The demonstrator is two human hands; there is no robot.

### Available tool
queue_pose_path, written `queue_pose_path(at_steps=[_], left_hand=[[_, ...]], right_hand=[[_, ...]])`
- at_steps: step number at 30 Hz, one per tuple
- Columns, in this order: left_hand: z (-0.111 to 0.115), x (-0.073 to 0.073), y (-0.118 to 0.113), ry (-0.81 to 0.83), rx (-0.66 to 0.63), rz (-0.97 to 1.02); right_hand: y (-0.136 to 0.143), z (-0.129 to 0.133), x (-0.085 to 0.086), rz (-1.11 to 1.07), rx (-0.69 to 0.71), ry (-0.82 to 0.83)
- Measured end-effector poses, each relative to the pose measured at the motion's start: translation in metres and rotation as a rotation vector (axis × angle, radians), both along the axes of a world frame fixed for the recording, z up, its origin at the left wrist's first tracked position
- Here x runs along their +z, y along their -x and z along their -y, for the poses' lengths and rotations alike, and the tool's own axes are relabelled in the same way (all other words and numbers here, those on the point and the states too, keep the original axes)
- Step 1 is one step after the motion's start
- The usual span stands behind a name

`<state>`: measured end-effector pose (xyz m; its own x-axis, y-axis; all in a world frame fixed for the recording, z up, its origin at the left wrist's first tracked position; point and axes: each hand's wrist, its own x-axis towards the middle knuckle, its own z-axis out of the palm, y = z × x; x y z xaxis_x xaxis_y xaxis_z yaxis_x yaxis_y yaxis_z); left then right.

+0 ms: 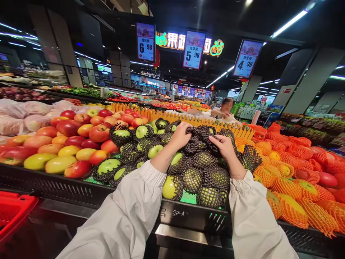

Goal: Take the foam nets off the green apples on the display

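Both my hands reach into a heap of green apples (pixel 192 180) wrapped in black foam nets. At the back of the heap, my left hand (pixel 181 136) curls its fingers over a black foam net (pixel 198 135). My right hand (pixel 224 145) pinches the dark netting on the other side between thumb and fingers. What lies inside that net is hard to make out. Some green apples, such as a half-uncovered apple (pixel 155 151) left of my left wrist, show bare skin. The heap rests in a black crate (pixel 194 216) with a green liner.
Red and yellow apples (pixel 78 136) are piled to the left. Orange-netted fruit (pixel 291 201) and red-netted fruit (pixel 304 151) lie to the right. A low yellow fence (pixel 172 117) runs behind. A red basket (pixel 16 212) stands lower left. Another person (pixel 226 111) is beyond the display.
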<state>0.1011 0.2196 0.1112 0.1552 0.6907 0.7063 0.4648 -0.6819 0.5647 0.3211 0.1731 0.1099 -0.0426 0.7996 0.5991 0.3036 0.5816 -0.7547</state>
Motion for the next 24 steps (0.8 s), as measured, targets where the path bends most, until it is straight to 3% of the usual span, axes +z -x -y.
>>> queue_pose_path(at_steps=[3,7,12,20,24], left_hand=[[0.001,0.001,0.001,0.035,0.051,0.001],[0.003,0.002,0.001,0.115,0.021,-0.037],[0.001,-0.002,0.002,0.214,0.125,-0.128],[0.002,0.000,0.005,0.232,0.397,0.072],[0.012,0.007,0.009,0.156,0.541,0.092]], right_hand=[[0.002,-0.002,-0.001,-0.225,0.052,0.010],[0.002,-0.004,-0.002,-0.499,0.051,-0.083],[-0.004,-0.006,0.001,-0.664,0.036,-0.190],[-0.005,-0.011,-0.001,-0.675,-0.215,-0.219],[-0.009,-0.006,0.001,-0.607,-0.431,-0.374]])
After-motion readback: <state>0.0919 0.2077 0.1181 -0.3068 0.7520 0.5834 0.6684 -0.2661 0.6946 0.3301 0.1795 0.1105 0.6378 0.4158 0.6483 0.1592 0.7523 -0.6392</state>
